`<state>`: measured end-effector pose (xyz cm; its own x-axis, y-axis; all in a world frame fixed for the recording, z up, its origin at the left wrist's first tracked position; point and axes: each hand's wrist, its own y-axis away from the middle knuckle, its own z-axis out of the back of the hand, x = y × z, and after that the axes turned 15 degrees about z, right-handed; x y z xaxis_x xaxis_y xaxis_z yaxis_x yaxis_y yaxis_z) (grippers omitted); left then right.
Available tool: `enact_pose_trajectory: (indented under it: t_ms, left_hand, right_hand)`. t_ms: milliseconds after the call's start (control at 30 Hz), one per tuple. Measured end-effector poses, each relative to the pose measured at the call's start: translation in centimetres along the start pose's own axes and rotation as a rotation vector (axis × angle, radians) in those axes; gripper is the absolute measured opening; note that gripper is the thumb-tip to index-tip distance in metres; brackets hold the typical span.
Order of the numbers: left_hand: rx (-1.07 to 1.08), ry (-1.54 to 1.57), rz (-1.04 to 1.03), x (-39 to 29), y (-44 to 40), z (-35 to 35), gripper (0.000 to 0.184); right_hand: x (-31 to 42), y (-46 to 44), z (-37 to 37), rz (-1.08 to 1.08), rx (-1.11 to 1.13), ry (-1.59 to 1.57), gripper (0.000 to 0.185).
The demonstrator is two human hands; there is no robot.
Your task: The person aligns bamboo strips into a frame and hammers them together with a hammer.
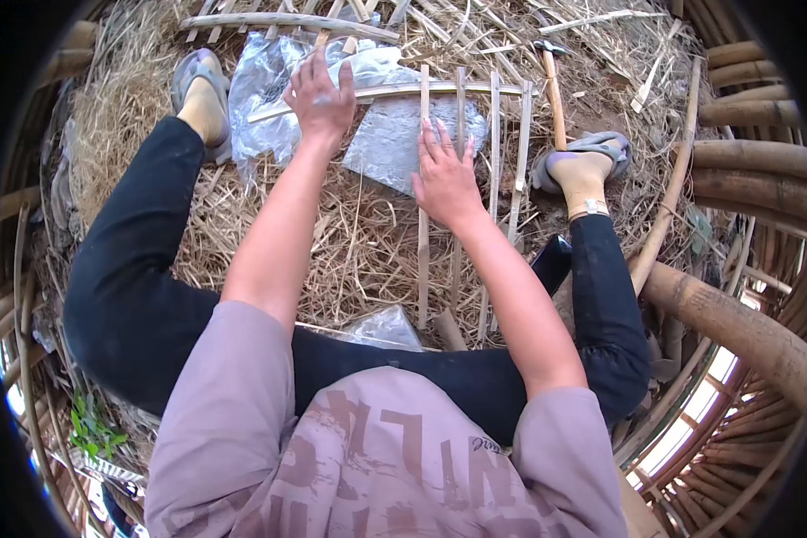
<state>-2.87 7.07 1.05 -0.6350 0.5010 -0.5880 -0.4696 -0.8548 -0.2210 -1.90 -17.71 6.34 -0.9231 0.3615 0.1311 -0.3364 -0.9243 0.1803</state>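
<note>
My left hand (321,103) is over a curved bamboo strip (386,91) and crumpled clear plastic sheeting (260,85), its fingers spread apart. Lying on the upright bamboo slats, my right hand (446,175) has its fingers stretched out. One slat (424,260) runs down from under that hand toward my lap, and more slats (522,161) stand parallel to its right, their upper ends at the curved strip. Beneath the strips, a flat grey slab (381,139) rests on the straw. Whether either hand presses on the wood is hard to make out.
A hammer (554,99) with a wooden handle lies by my right foot. Another slatted bamboo piece (287,20) is at the top. Dry straw (332,224) covers the ground. A dark phone-like object (552,260) sits beside my right leg. Thick bamboo poles (735,314) line the right side.
</note>
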Motion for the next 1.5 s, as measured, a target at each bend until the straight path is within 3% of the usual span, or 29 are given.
enact_pose_trajectory:
  t_ms: [133, 267, 400, 600, 633, 733, 867, 933, 1000, 1067, 1267, 1433, 1500]
  left_hand:
    - [0.014, 0.017, 0.133, 2.0, -0.2, 1.4, 0.055]
    - [-0.039, -0.029, 0.050, 2.5, -0.4, 2.5, 0.052]
    - [-0.137, -0.014, 0.165, 3.1, -2.0, 3.2, 0.050]
    - [-0.225, 0.025, 0.340, 9.2, -8.5, 3.7, 0.046]
    - [-0.143, 0.024, 0.442, 9.4, -9.5, 4.6, 0.045]
    - [-0.074, 0.081, 0.496, 12.4, -11.8, 4.1, 0.044]
    - [-0.113, 0.005, 0.153, 9.9, -9.8, 3.6, 0.037]
    - [-0.040, 0.063, -0.181, 6.4, -7.3, 2.2, 0.034]
    - [0.188, 0.290, -0.352, 1.0, -4.6, 0.9, 0.033]
    - [0.384, 0.211, -0.388, -2.5, -2.0, -1.5, 0.034]
    - [0.478, 0.056, -0.139, -7.4, 0.2, -3.0, 0.034]
    - [0.760, 0.156, 0.039, -7.7, -1.2, -2.7, 0.041]
    - [0.757, 0.135, 0.046, -7.7, -1.3, -2.7, 0.042]
  right_hand:
    - [-0.5, 0.0, -0.4, 0.012, -0.042, 0.009, 0.063]
    - [-0.8, 0.1, -0.1, 0.028, 0.000, 0.014, 0.063]
    - [-1.1, 0.0, -0.5, 0.037, -0.003, 0.037, 0.063]
    - [-0.9, 0.1, -0.4, 0.044, -0.014, 0.034, 0.064]
    - [-0.8, 0.2, -0.6, 0.049, -0.041, 0.026, 0.064]
    - [-0.9, 0.2, -0.7, 0.048, -0.060, 0.000, 0.066]
    - [-1.1, 0.4, -0.9, 0.057, -0.078, -0.065, 0.066]
    - [-1.2, 0.3, -1.1, 0.063, -0.085, -0.098, 0.067]
    - [-1.4, 0.6, -1.1, 0.069, -0.085, -0.100, 0.068]
    - [-1.3, 0.5, -1.0, 0.064, -0.080, -0.100, 0.069]
    - [-1.4, 0.5, -1.0, 0.062, -0.075, -0.107, 0.071]
    - [-1.5, 0.7, -1.2, 0.065, -0.101, -0.133, 0.073]
    - [-1.5, 0.8, -1.3, 0.070, -0.117, -0.147, 0.071]
